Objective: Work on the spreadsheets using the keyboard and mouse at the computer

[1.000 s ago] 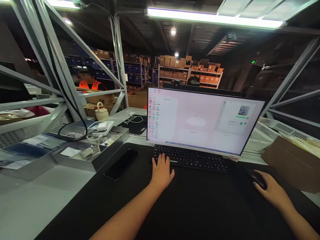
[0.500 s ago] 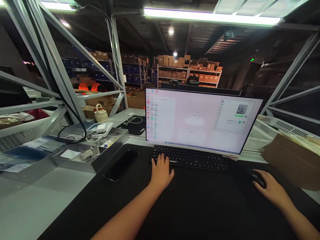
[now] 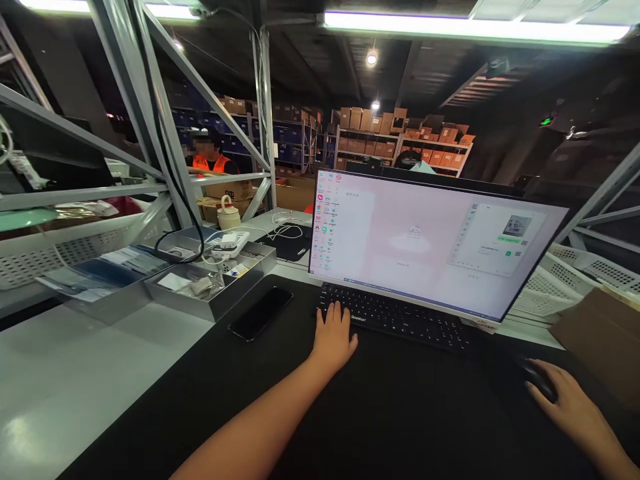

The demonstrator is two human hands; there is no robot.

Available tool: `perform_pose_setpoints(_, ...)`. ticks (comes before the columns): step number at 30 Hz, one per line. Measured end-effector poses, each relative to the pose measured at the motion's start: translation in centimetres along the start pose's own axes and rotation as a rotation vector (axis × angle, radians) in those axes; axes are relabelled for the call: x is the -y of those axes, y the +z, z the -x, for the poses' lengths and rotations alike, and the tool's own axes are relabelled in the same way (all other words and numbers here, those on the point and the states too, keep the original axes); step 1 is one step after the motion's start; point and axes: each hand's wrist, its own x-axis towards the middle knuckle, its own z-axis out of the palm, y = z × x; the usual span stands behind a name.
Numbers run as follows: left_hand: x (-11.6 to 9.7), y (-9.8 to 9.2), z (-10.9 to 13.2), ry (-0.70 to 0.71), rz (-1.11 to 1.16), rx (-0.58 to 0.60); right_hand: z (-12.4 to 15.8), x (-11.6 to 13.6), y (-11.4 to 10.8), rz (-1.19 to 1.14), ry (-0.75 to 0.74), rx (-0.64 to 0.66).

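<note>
Head view: one keyboard lies under one monitor, long, flat and black, with small pale key markings and white lettering near its front edge. I see one mouse too, black and smoothly rounded, off at the keyboard's four o'clock. Two bare hands are at work. On the keyboard's nine o'clock end rests the left hand, its fingers slightly apart on the keys, gripping nothing. Over the mouse the right hand curves, fingers closed around it. All of this sits on one black mat, spread across the pale counter. One phone, screen dark, lies at the keyboard's nine o'clock; beyond it I count at least two grey trays. Toward ten o'clock stand one cream bottle and, farther back, one co-worker in an orange vest. One brown carton sits at three o'clock.
</note>
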Motion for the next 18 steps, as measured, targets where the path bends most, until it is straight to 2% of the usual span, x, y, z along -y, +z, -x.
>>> perform_pose_setpoints(6,-0.1,-0.2,0.3,0.005,-0.007,-0.013,-0.4,0.2,0.1,-0.001,0.008,-0.012)
perform_pose_setpoints(18,0.1,-0.3,0.6,0.01,-0.01,-0.028,-1.2,-0.2,1.1,-0.029,-0.086,-0.047)
